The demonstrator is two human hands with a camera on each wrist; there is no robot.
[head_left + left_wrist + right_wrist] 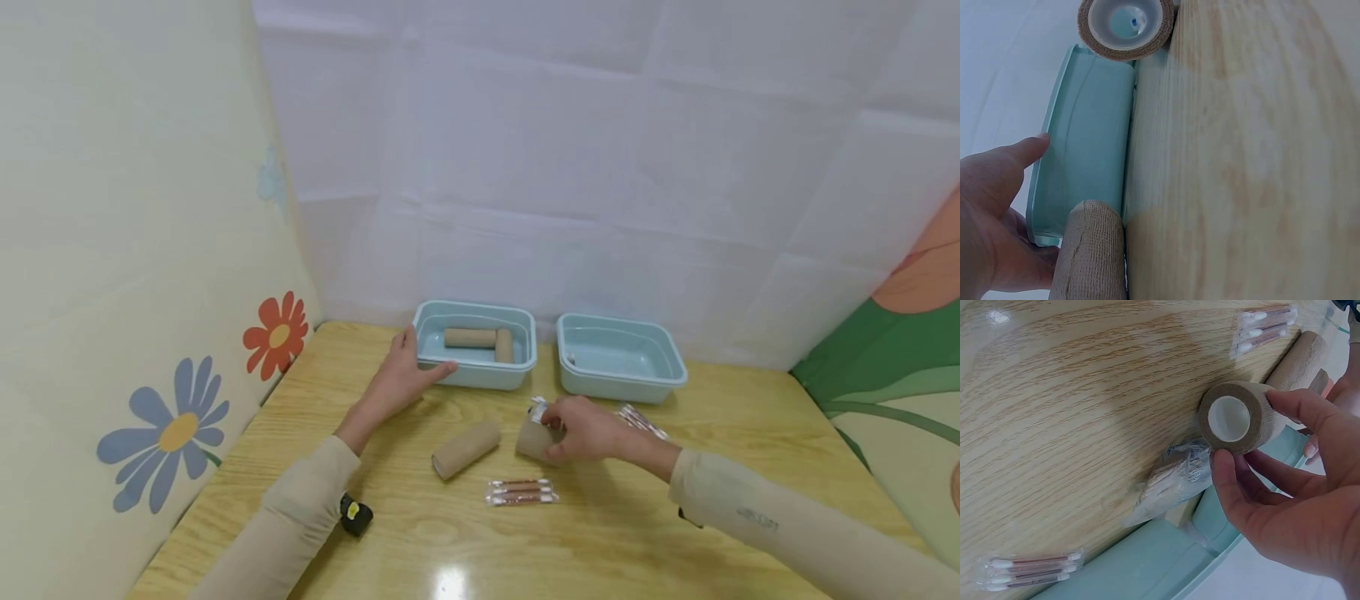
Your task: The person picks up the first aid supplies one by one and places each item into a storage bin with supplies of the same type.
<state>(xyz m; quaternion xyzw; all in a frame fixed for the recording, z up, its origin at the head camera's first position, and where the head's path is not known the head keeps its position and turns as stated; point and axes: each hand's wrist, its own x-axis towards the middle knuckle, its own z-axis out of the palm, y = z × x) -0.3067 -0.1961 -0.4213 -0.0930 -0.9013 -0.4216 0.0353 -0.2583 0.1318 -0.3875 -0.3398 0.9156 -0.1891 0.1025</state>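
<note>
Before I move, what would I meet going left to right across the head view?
Large blue flower, red flower, loose brown roll, brown roll held by the right fingers, right-hand swab packet.

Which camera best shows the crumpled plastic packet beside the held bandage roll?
The right wrist view: most of the plastic packet is visible. The head view shows just a bit past the right hand; the left wrist view doesn't clearly show it.

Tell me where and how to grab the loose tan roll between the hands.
Grip the loose tan roll mid-length from above, squeezing across its curved sides: it lies on its side on the table, both flanks exposed, so that should hold best.
</note>
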